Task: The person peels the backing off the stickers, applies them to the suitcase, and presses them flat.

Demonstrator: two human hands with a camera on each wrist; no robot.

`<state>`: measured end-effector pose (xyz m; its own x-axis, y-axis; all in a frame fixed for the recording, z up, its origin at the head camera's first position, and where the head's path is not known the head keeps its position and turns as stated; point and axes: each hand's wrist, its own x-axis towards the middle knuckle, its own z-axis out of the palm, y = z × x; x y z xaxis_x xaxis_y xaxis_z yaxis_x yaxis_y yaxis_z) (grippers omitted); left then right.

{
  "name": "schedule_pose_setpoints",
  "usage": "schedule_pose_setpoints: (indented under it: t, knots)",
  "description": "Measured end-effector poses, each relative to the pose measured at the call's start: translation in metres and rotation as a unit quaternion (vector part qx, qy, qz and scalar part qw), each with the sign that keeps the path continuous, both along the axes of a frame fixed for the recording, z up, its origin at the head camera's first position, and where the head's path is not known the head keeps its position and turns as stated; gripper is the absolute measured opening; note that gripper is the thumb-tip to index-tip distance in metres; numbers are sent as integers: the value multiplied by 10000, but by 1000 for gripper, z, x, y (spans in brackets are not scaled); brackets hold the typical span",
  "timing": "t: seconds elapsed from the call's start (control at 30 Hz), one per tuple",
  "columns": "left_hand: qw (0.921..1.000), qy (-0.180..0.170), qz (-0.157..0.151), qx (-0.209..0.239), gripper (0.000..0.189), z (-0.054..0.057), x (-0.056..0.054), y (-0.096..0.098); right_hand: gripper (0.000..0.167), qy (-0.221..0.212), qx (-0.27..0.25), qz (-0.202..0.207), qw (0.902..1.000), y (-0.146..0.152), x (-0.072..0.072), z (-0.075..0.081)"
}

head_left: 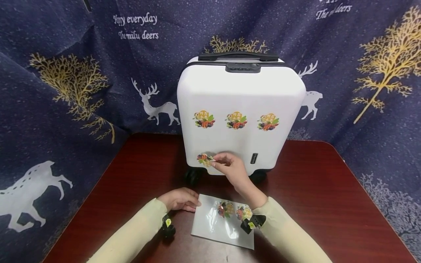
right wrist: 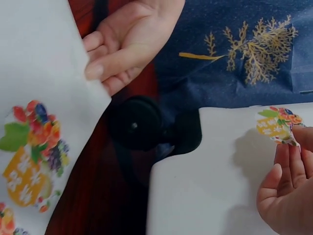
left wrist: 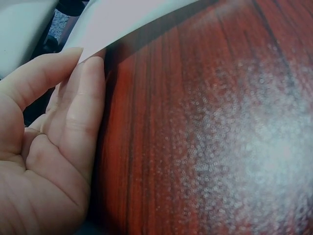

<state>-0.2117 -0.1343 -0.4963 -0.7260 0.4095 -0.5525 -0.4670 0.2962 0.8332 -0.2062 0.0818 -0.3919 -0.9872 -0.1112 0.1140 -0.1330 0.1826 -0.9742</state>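
A fruit-pattern sticker [head_left: 204, 159] is at the lower left of the white suitcase [head_left: 223, 142], its fruit part uppermost. My right hand [head_left: 231, 170] pinches the sticker's right edge between thumb and fingers; in the right wrist view the held edge of the sticker [right wrist: 274, 125] curls away from the shell. My left hand [head_left: 180, 199] pinches the left corner of a glossy white sticker sheet [head_left: 212, 228] low over the table. Two fruit stickers show on that sheet, one partly behind my right wrist. In the left wrist view, thumb and finger grip the sheet's corner [left wrist: 98, 41].
Three matching stickers, the middle one [head_left: 236, 121] among them, form a row across the suitcase. A dark brand plate [head_left: 254, 158] is at its lower right. Black wheels [head_left: 193, 176] stand on the reddish-brown table [head_left: 315, 197]. A dark blue deer-print cloth [head_left: 131, 62] hangs behind.
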Motion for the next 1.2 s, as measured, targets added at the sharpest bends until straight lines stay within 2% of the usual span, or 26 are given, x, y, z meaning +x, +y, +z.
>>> schedule_pose_setpoints:
  t: [0.27, 0.57, 0.83, 0.97, 1.2]
  knots:
    - [10000, 46, -28, 23, 14, -1, 0, -1, 16, 132, -395, -395, 9984, -13, -2, 7]
    - [10000, 64, -15, -29, 12, -1, 1, 0, 16, 176, -698, -873, 9936, -21, -4, 6]
    - [9998, 105, 1, -154, 15, -2, 1, -1, 13, 534, -679, -1077, 9904, -27, -5, 15]
    - [9998, 92, -34, -176, 20, -4, 2, -1, 12, 537, -677, -1223, 9887, -30, -5, 17]
    - [9997, 164, -35, -158, 14, -2, 2, 0, 14, 715, -658, -1516, 9836, -34, -8, 25]
